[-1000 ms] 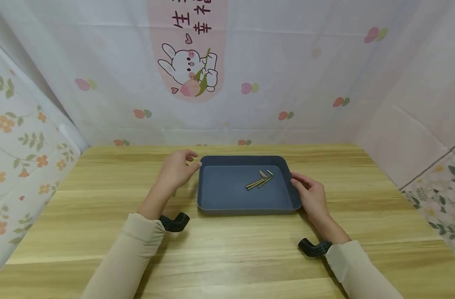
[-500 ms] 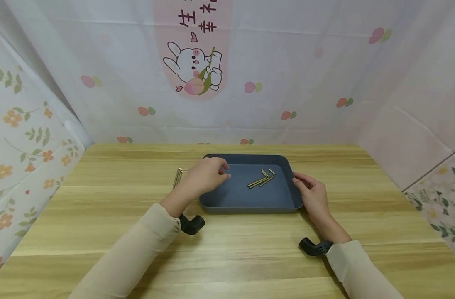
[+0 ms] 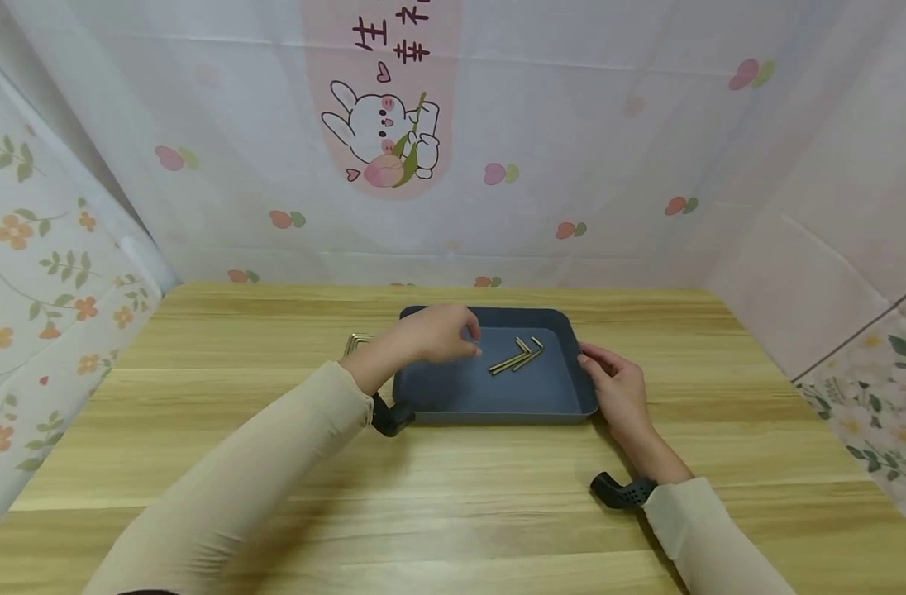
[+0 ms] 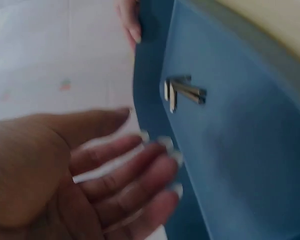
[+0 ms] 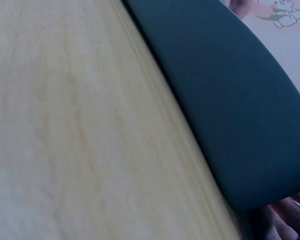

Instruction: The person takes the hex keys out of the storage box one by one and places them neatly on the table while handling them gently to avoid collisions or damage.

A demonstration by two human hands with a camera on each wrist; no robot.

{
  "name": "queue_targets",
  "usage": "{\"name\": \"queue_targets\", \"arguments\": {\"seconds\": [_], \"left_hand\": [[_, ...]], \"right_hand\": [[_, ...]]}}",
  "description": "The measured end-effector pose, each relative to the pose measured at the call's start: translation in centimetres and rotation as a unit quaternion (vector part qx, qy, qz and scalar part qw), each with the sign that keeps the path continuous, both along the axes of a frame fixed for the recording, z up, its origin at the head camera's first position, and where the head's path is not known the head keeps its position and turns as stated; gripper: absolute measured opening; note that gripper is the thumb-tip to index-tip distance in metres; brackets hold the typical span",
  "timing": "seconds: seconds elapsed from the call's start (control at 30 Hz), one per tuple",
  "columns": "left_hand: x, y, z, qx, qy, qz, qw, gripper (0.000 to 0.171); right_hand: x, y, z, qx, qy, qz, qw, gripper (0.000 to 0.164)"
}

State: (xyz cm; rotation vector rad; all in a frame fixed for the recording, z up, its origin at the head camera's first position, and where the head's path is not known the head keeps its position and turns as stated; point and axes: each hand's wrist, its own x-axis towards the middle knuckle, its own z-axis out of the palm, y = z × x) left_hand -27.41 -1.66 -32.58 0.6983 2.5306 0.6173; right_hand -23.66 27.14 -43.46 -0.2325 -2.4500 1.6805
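Observation:
A shallow blue-grey tray lies on the wooden table, with a few brass-coloured hex keys together in its right half. Above the tray's left half hovers my left hand. In the left wrist view the fingers of that left hand are loosely bent, thumb apart, with nothing between them; the hex keys lie beyond the fingertips. My right hand grips the tray's right wall, thumb at the rim and fingers outside. More bent hex keys rest on the table left of the tray, partly hidden by my left forearm.
The wooden table extends around the tray on every side. A white printed cloth hangs behind its back edge, and flowered cloth hangs at the left. Both wrists wear black mounts.
My left hand has moved right, from beside the tray's left edge to over its inside. The hex keys on the table have come partly into view. My right hand stays at the tray.

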Motion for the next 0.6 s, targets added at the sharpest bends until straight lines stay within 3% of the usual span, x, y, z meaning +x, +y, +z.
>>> {"name": "queue_targets", "arguments": {"seconds": [0.23, 0.4, 0.5, 0.6], "left_hand": [[-2.5, 1.1, -0.5, 0.027, -0.054, -0.021, 0.998, 0.035], [-3.1, 2.2, -0.7, 0.046, -0.061, -0.022, 0.9969, 0.032], [-3.5, 2.9, -1.2, 0.054, -0.048, -0.018, 0.9972, 0.029], [-3.7, 3.5, -1.8, 0.062, -0.058, -0.016, 0.9963, 0.027]], "right_hand": [[0.1, -0.1, 0.0, -0.002, -0.001, -0.002, 1.0, 0.038], [0.1, -0.1, 0.0, -0.007, -0.001, 0.002, 1.0, 0.038], [0.1, -0.1, 0.1, -0.007, -0.001, 0.006, 1.0, 0.038], [0.0, 0.0, 0.1, -0.006, -0.002, 0.003, 1.0, 0.038]]}}
